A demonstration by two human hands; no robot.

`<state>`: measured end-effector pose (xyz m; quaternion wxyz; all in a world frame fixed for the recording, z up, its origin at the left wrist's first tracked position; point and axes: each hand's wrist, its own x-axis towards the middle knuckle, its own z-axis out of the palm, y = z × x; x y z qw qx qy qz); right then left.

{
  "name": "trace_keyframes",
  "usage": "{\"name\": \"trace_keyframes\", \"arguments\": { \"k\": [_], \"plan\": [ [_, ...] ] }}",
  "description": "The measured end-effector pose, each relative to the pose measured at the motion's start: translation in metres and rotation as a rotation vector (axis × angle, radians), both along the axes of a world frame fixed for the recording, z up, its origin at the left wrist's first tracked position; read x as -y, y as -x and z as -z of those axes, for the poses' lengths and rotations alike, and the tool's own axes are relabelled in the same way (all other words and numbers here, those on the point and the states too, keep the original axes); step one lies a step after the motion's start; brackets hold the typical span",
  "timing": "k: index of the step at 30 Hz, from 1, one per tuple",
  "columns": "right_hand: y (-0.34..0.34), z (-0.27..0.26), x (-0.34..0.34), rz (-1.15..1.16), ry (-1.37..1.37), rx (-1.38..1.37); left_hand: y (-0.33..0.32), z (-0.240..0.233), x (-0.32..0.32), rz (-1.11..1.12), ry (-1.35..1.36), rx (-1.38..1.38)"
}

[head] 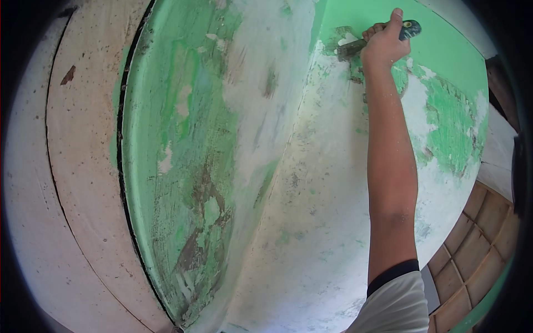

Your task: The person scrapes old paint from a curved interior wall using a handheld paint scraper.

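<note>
My right hand point(386, 43) is closed around a putty knife point(411, 30) with a dark, paint-specked handle and a hole in its end. The knife's blade point(349, 49) points left and lies at the wall, where green paint meets bare white patches close to the corner. My forearm stretches up across the right-hand wall point(325, 175), which is mostly whitish with some peeling green. Fresh-looking, even green paint point(445, 54) covers its upper part. My left hand is out of view.
Left of the corner line, another wall point(183, 125) carries worn, streaked green paint with grey and white patches. A dark gap separates it from pale, stained boards point(87, 125). At lower right is a brown gridded panel point(470, 249).
</note>
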<state>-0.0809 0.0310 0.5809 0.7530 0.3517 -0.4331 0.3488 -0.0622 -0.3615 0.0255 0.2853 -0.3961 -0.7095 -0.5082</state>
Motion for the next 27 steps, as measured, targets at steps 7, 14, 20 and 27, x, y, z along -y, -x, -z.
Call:
{"name": "trace_keyframes", "arguments": {
  "k": [7, 14, 20, 27],
  "plan": [
    [-0.009, -0.009, 0.000, 0.010, -0.008, 0.031, -0.003, -0.024, -0.001, 0.077, -0.030, 0.099],
    [-0.006, -0.009, -0.003, 0.006, 0.010, -0.004, -0.009, -0.010, 0.000, 0.056, -0.079, 0.183],
    [0.001, -0.011, -0.007, -0.033, 0.044, -0.024, -0.003, -0.003, 0.000, 0.014, -0.054, 0.069],
    [0.006, -0.008, 0.012, 0.199, 0.156, 0.007, 0.001, 0.004, -0.003, 0.000, -0.042, -0.001]
  ]
}}
